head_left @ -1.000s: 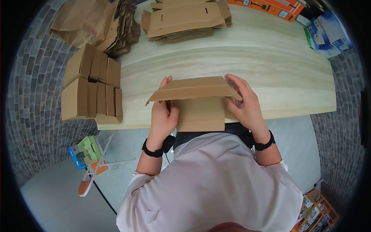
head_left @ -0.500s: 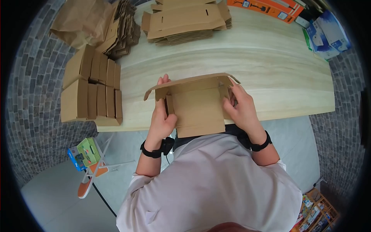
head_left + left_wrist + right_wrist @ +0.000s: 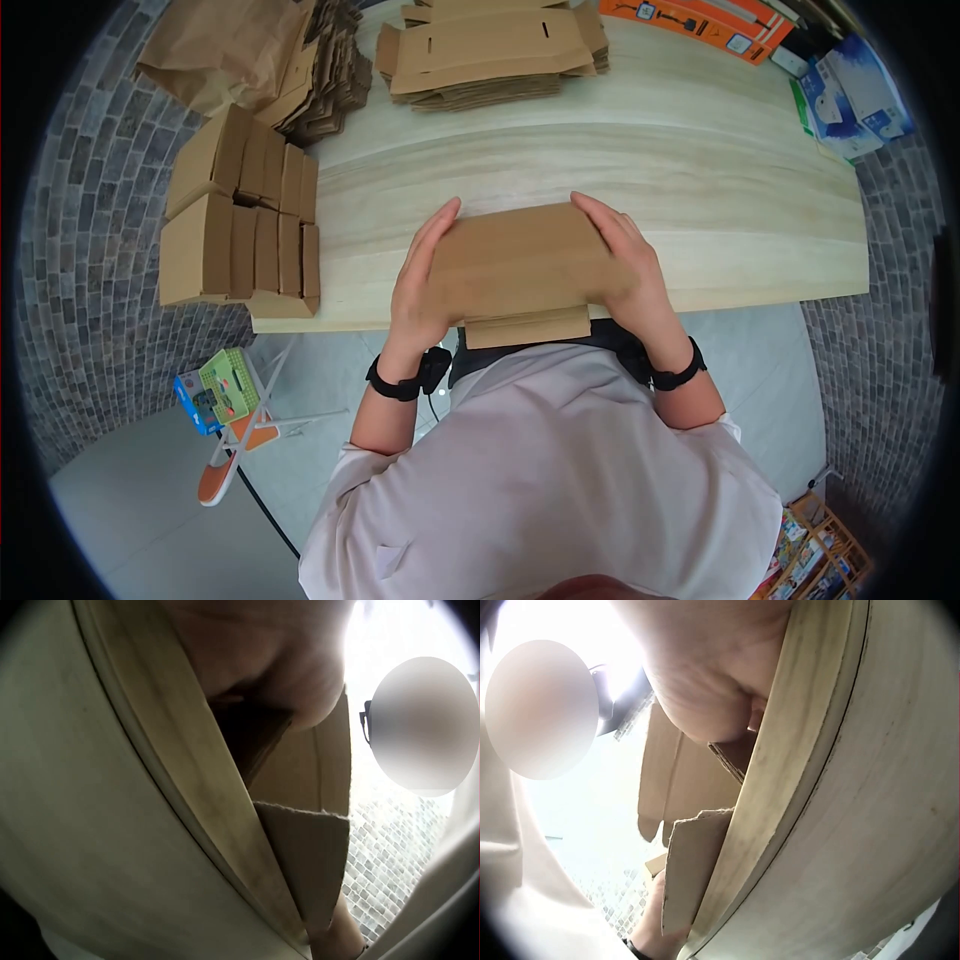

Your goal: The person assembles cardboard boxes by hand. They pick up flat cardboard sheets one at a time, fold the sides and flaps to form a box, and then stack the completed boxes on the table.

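Note:
A brown cardboard box (image 3: 520, 258) lies at the table's front edge in the head view, its lid lowered over it and a front flap (image 3: 530, 328) sticking out toward the body. The left hand (image 3: 418, 285) holds its left side, fingers fairly straight along the edge. Along the right side lies the right hand (image 3: 635, 275), its fingers extended likewise. Both thumbs are blurred or hidden. In the left wrist view a cardboard flap (image 3: 304, 855) hangs by the table edge below the left hand (image 3: 262, 656). The right wrist view shows the right hand (image 3: 712, 667) above another flap (image 3: 694, 870).
Folded boxes (image 3: 240, 210) stand stacked at the table's left. Flat cardboard blanks (image 3: 490, 50) lie at the back, beside more blanks (image 3: 325, 75) and a brown paper bag (image 3: 215, 50). An orange box (image 3: 700, 25) and a blue-white box (image 3: 855, 95) sit at the back right.
The lid, raised half a second ago with the inside showing, has come down toward the body and covers the box. Both hands have shifted to lie along its sides.

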Motion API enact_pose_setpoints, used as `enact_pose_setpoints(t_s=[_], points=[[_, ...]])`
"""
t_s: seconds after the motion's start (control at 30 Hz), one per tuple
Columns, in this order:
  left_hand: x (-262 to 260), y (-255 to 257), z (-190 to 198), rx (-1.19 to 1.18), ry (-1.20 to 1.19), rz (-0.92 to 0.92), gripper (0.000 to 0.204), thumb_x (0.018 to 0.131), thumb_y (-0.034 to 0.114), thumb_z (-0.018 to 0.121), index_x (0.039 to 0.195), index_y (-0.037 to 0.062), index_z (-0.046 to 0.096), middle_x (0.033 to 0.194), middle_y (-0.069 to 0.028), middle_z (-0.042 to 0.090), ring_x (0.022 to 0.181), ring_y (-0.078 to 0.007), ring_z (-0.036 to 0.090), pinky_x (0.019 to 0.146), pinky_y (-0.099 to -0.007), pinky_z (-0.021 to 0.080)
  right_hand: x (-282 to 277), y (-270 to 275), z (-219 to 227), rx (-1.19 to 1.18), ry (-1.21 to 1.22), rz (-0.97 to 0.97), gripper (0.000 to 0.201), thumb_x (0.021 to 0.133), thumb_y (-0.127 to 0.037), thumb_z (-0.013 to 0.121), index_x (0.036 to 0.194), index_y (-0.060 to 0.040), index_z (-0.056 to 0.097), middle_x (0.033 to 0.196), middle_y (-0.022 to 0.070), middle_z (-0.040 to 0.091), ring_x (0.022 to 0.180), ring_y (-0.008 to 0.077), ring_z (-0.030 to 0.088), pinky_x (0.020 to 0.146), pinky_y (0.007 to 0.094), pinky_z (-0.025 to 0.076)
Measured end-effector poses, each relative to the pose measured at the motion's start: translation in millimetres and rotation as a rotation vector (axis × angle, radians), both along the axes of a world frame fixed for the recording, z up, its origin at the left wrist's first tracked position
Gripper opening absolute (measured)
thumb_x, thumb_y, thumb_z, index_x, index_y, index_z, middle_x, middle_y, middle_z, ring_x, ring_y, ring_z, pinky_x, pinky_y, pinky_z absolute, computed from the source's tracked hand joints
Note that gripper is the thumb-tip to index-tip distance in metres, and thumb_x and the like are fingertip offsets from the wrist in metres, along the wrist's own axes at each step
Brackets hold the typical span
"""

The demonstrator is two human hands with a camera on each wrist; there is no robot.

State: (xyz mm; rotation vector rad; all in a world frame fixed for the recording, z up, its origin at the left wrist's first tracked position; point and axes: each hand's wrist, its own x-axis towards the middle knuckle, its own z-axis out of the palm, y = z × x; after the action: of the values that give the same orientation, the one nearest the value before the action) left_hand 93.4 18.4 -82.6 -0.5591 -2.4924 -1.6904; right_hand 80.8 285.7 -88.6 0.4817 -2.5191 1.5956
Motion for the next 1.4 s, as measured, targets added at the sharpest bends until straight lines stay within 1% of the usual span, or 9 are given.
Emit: enact_pose_setpoints(t_s=[0.03, 0.23, 0.57, 0.83, 0.97, 1.03, 1.27, 1.37, 1.4], points=[[-2, -2, -4, -0.019, -0.017, 0.011, 0.059, 0.088, 0.011, 0.064, 0.144, 0.0011, 0.047, 0.152, -0.016, 0.046, 0.143, -0.0314, 0.04, 0.116, -0.0397, 0.033, 0, 0, 1, -0.009, 0.019, 0.017, 0.054, 0.087, 0.005, 0.056, 0.139, -0.0091, 0.054, 0.133, 0.0132, 0.06, 0.086, 0.0239, 0.06, 0.075, 0.032, 0.051], [4, 5, -1, -0.453, 0.221, 0.184, 0.048, 0.085, 0.014, 0.068, 0.131, 0.0051, 0.059, 0.142, -0.0141, 0.053, 0.127, -0.0368, 0.049, 0.109, -0.0418, 0.04, 1, 2, 3, -0.057, -0.119, 0.001, 0.05, 0.08, 0.006, 0.066, 0.127, -0.0093, 0.061, 0.129, 0.0093, 0.062, 0.075, 0.014, 0.055, 0.065, 0.026, 0.049], [12, 8, -11, -0.176, 0.233, 0.174, 0.039, 0.081, 0.014, 0.073, 0.118, 0.0045, 0.065, 0.137, -0.0177, 0.054, 0.125, -0.0386, 0.05, 0.106, -0.0462, 0.042, 4, 5, 7, -0.097, -0.146, 0.17, 0.061, 0.071, 0.008, 0.074, 0.128, -0.0077, 0.059, 0.141, 0.0064, 0.049, 0.074, 0.0116, 0.052, 0.065, 0.0247, 0.049], [33, -10, -6, -0.272, 0.291, -0.121, 0.077, 0.074, 0.026, 0.084, 0.14, 0.0094, 0.048, 0.148, -0.0192, 0.044, 0.141, -0.0449, 0.034, 0.11, -0.0516, 0.039, 16, 18, 16, -0.035, -0.112, 0.271, 0.075, 0.068, 0.005, 0.078, 0.137, -0.0064, 0.052, 0.15, 0.0092, 0.042, 0.095, 0.0221, 0.057, 0.079, 0.0311, 0.054], [45, -14, -1, -0.316, 0.218, -0.203, 0.07, 0.074, 0.018, 0.082, 0.137, 0.0103, 0.052, 0.15, -0.0171, 0.043, 0.143, -0.0428, 0.034, 0.108, -0.0499, 0.044, 22, 28, 21, 0.237, 0.052, 0.346, 0.079, 0.063, 0.006, 0.077, 0.137, -0.0089, 0.053, 0.151, 0.0087, 0.041, 0.108, 0.0288, 0.055, 0.083, 0.0348, 0.055], [48, -19, -9, -0.634, 0.292, -0.225, 0.061, 0.075, 0.009, 0.078, 0.132, 0.0104, 0.056, 0.148, -0.0145, 0.047, 0.14, -0.0394, 0.041, 0.104, -0.0459, 0.049, 29, 32, 20, 0.383, 0.029, 0.414, 0.082, 0.06, 0.006, 0.077, 0.136, -0.0123, 0.054, 0.15, 0.008, 0.042, 0.114, 0.0335, 0.051, 0.085, 0.0373, 0.055], [44, -18, -24, -0.407, 0.417, -0.079, 0.053, 0.076, 0.006, 0.075, 0.127, 0.009, 0.058, 0.141, -0.0146, 0.055, 0.132, -0.0401, 0.051, 0.102, -0.0448, 0.05, 39, 32, 28, 0.367, 0.093, 0.426, 0.076, 0.061, 0.002, 0.081, 0.132, -0.0132, 0.058, 0.149, 0.0078, 0.043, 0.113, 0.0333, 0.051, 0.086, 0.0382, 0.054], [38, -11, -12, -0.31, 0.414, -0.047, 0.054, 0.085, 0.018, 0.075, 0.133, 0.0054, 0.053, 0.143, -0.018, 0.053, 0.133, -0.0378, 0.051, 0.105, -0.0457, 0.045, 36, 27, 19, 0.111, 0.142, 0.353, 0.059, 0.076, -0.011, 0.078, 0.131, -0.0098, 0.058, 0.141, 0.01, 0.052, 0.109, 0.034, 0.055, 0.086, 0.0368, 0.052], [39, -4, -6, -0.107, 0.236, -0.013, 0.055, 0.09, 0.026, 0.07, 0.135, 0.0026, 0.05, 0.144, -0.0199, 0.051, 0.133, -0.036, 0.05, 0.108, -0.0454, 0.042, 34, 23, 16, 0.007, 0.153, 0.307, 0.05, 0.084, -0.018, 0.072, 0.131, -0.0076, 0.058, 0.135, 0.0116, 0.057, 0.105, 0.0321, 0.057, 0.086, 0.0354, 0.051]])
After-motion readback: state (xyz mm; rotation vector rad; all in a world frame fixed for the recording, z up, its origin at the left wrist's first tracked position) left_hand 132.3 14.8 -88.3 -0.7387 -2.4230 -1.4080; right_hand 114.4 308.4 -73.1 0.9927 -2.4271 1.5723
